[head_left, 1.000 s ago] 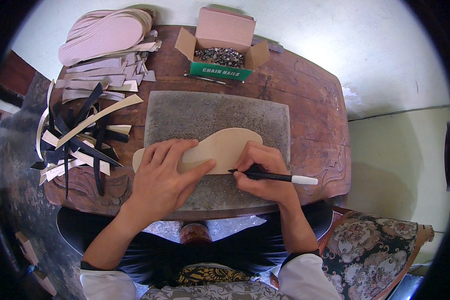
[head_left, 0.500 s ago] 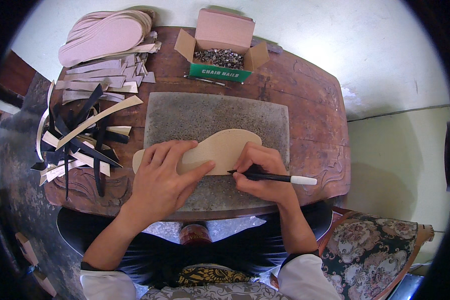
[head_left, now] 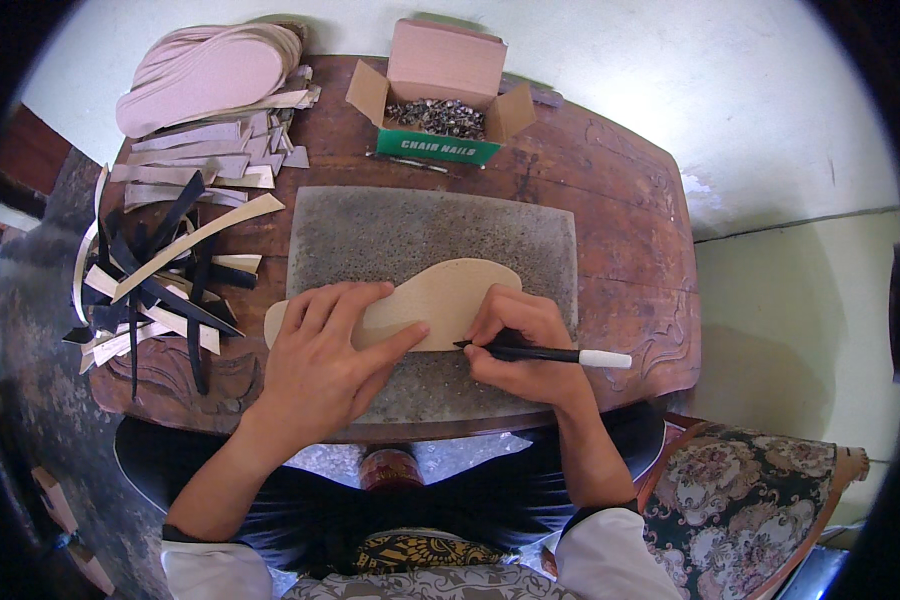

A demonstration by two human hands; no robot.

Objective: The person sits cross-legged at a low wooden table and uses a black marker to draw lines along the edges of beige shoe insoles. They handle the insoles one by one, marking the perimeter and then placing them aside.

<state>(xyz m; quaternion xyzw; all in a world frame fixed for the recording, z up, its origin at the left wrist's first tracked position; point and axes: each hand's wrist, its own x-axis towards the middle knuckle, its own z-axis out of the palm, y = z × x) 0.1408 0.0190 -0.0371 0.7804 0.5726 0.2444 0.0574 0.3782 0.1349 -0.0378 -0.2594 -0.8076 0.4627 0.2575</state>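
Note:
A beige shoe insole (head_left: 450, 295) lies flat across the near part of a grey rectangular slab (head_left: 430, 225). My left hand (head_left: 330, 345) rests on its left half, fingers spread and pressing it down, thumb pointing right. In my right hand (head_left: 518, 345) is a black marker pen (head_left: 540, 353) with a white end, gripped between thumb and fingers. The pen's tip meets the insole's near edge, right of its middle. My left palm hides part of the insole's narrower end.
A stack of pinkish insoles (head_left: 205, 80) and grey strips (head_left: 195, 150) sit far left. Black and cream strips (head_left: 160, 270) are heaped nearer. An open green box (head_left: 435, 145) of nails stands at the back of the wooden table (head_left: 630, 250). A floral chair (head_left: 740, 510) is at right.
Almost nothing differs. The hands, insole and pen hold the same places, with only a very slight shift of the whole view.

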